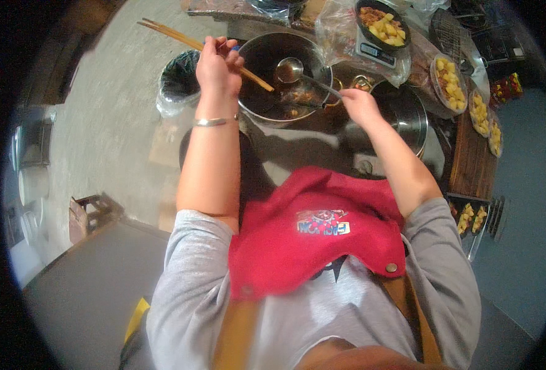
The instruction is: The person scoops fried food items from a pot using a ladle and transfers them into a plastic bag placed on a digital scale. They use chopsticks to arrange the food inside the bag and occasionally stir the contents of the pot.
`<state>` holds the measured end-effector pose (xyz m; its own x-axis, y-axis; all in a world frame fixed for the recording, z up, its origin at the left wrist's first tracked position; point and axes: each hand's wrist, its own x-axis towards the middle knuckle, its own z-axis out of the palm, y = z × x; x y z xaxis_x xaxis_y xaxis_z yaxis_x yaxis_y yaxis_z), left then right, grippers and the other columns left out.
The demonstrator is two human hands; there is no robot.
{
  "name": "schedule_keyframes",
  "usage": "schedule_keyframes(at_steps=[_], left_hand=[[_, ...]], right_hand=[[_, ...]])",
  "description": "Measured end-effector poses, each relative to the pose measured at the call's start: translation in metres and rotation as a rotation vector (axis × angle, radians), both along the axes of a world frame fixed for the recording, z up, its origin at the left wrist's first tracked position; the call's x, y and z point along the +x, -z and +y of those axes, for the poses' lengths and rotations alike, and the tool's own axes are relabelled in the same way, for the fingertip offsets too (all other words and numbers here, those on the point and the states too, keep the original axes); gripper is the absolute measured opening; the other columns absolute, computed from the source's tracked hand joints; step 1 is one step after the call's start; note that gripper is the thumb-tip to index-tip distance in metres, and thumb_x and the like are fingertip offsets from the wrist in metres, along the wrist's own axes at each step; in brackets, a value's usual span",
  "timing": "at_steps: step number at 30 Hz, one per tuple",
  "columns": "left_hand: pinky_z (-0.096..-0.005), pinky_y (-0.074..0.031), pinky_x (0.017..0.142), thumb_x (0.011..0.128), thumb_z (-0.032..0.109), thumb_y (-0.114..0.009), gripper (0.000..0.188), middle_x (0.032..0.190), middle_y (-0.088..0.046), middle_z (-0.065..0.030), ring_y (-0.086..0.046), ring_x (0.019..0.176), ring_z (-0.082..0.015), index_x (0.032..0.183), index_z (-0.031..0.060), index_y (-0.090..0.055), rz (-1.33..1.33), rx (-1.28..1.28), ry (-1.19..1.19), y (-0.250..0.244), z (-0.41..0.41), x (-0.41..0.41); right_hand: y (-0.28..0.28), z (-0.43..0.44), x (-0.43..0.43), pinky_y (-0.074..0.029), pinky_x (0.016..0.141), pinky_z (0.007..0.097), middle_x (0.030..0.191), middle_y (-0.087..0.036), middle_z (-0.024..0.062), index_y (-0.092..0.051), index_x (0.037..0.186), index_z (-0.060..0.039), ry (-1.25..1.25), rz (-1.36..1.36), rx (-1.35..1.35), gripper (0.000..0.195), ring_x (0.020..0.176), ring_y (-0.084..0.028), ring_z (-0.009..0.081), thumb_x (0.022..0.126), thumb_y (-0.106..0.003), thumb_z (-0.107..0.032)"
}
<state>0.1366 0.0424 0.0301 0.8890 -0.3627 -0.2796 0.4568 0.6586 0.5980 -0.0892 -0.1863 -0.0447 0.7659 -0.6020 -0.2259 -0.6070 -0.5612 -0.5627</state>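
My left hand (pixel 218 67) is raised at the left rim of a large metal pot (pixel 266 104), closed around a pair of long wooden chopsticks (pixel 171 33). One end of them points out to the upper left, the other reaches over the pot. From the right, my right hand (pixel 360 106) grips the handle of a metal ladle (pixel 289 70), whose round bowl is inside the pot. Dark contents with some food pieces show below the ladle. How deep the ladle's bowl sits, I cannot tell.
A lined bin (pixel 180 78) stands left of the pot. On the right is another metal pot (pixel 414 120). Beyond, a black bowl of food (pixel 383 25) rests on a digital scale (pixel 375 52) with plastic film. Filled clear containers (pixel 448 85) line the right side near a wooden board (pixel 474 162).
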Motion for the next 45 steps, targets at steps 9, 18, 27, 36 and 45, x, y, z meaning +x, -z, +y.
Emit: schedule_keyframes(at_steps=[9, 18, 27, 36, 45], left_hand=[[-0.0257, -0.029, 0.047, 0.095, 0.029, -0.041, 0.028, 0.076, -0.053, -0.0095, -0.033, 0.049, -0.0120, 0.085, 0.0042, -0.049, 0.007, 0.057, -0.013, 0.004, -0.001, -0.003], [-0.0269, -0.032, 0.049, 0.095, 0.031, -0.039, 0.027, 0.074, -0.053, -0.0066, -0.036, 0.051, -0.0125, 0.085, 0.0075, -0.050, 0.025, 0.103, -0.020, 0.004, 0.000, -0.006], [-0.0267, -0.033, 0.050, 0.095, 0.030, -0.039, 0.026, 0.075, -0.053, -0.0055, -0.041, 0.054, -0.0138, 0.084, 0.0083, -0.050, 0.008, 0.090, -0.006, 0.008, 0.003, -0.003], [-0.0264, -0.032, 0.048, 0.095, 0.031, -0.040, 0.027, 0.074, -0.052, -0.0055, -0.036, 0.051, -0.0125, 0.084, 0.0082, -0.049, 0.024, 0.095, -0.013, 0.009, 0.003, -0.002], [-0.0260, -0.032, 0.047, 0.094, 0.032, -0.043, 0.026, 0.073, -0.053, -0.0044, -0.040, 0.052, -0.0125, 0.083, 0.0093, -0.050, 0.014, 0.089, 0.012, 0.003, 0.003, -0.007]], right_hand=[[-0.097, -0.002, -0.049, -0.026, 0.041, 0.0159, 0.080, -0.058, 0.0031, -0.056, 0.115, -0.0044, 0.252, -0.138, 0.718, 0.030, 0.049, -0.035, 0.0024, 0.087, -0.053, -0.014], [-0.191, -0.042, -0.097, -0.021, 0.037, 0.0135, 0.081, -0.057, 0.0034, -0.052, 0.117, -0.0009, 0.233, -0.366, 0.842, 0.032, 0.044, -0.029, -0.0008, 0.088, -0.051, -0.013], [-0.213, -0.088, -0.106, -0.033, 0.047, 0.0160, 0.083, -0.060, 0.0014, -0.058, 0.114, -0.0043, 0.298, -0.418, 0.280, 0.030, 0.055, -0.043, 0.0026, 0.086, -0.055, -0.016], [-0.187, -0.080, -0.103, -0.048, 0.073, 0.0352, 0.093, -0.062, 0.0128, -0.064, 0.103, -0.0133, 0.023, -0.197, -0.898, 0.022, 0.085, -0.060, 0.0299, 0.085, -0.053, -0.014], [-0.156, -0.034, -0.100, -0.046, 0.070, 0.0273, 0.085, -0.061, 0.0092, -0.064, 0.104, -0.0082, 0.034, -0.399, -0.249, 0.020, 0.078, -0.059, 0.0198, 0.086, -0.055, -0.012]])
